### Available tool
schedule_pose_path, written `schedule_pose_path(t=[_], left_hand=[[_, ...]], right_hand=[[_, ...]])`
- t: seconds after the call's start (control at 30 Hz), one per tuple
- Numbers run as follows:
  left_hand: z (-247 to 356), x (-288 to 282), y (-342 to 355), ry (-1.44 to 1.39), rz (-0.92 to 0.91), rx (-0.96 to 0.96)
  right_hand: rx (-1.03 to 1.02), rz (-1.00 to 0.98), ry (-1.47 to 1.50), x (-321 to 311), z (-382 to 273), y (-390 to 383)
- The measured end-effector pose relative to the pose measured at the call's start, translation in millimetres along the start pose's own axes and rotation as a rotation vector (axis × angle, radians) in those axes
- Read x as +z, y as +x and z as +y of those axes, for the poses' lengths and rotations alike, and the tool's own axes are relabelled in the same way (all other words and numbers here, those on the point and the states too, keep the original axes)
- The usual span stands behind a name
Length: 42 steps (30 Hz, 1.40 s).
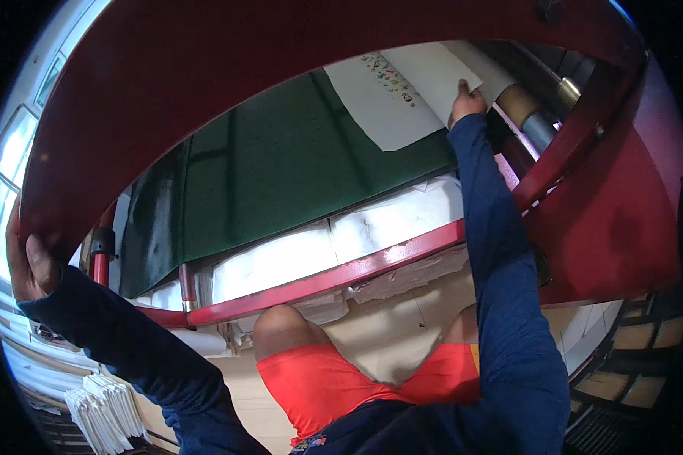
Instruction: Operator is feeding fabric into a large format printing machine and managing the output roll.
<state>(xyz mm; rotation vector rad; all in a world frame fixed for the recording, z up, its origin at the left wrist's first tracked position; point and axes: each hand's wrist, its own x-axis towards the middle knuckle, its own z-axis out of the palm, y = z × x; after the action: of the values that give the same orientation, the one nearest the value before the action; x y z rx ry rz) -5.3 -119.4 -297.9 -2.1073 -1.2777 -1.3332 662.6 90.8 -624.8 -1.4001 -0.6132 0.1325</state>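
My right hand (pixel 467 106) reaches far up to the right. Its thumb lies on the edge of a white sheet (pixel 429 80) and its fingers are hidden beneath; cloth or paper, I cannot tell which. A strip of small coloured motifs (pixel 391 80) runs along another part of the white material, which lies over a dark green belt-like surface (pixel 281 159). At the far left my left hand (pixel 36 269) is closed round the edge of a large dark red machine frame (pixel 167 61) that arches over the green surface.
Rollers (pixel 520 106) lie at the upper right beside a red side panel (pixel 615 220). A red crossbar (pixel 341 273) runs before my knees, with white material (pixel 281 262) behind it. Folded white material (pixel 106 409) hangs at lower left. Slatted dark racks (pixel 637 334) stand at right.
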Motion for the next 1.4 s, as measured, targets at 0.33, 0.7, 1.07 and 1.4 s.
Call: schedule_pose_path(t=[0.33, 0.7, 1.07, 1.4], left_hand=[[135.5, 154.7, -100.4, 0.190, 0.591, 0.739], [143.8, 415.9, 33.7, -0.082, -0.428, 0.548], [313.2, 560.9, 148.0, -0.175, -0.296, 0.657], [356.5, 574.1, 165.1, -0.022, -0.325, 0.702]], right_hand=[[0.008, 0.063, -0.078, -3.6, -84.7, 33.1], [-0.227, 0.130, 0.040, 21.3, -79.2, 63.7], [-0.108, 0.009, 0.382, -0.9, -81.6, 60.5], [-0.395, -0.114, 0.152, -7.8, -75.5, 49.7]])
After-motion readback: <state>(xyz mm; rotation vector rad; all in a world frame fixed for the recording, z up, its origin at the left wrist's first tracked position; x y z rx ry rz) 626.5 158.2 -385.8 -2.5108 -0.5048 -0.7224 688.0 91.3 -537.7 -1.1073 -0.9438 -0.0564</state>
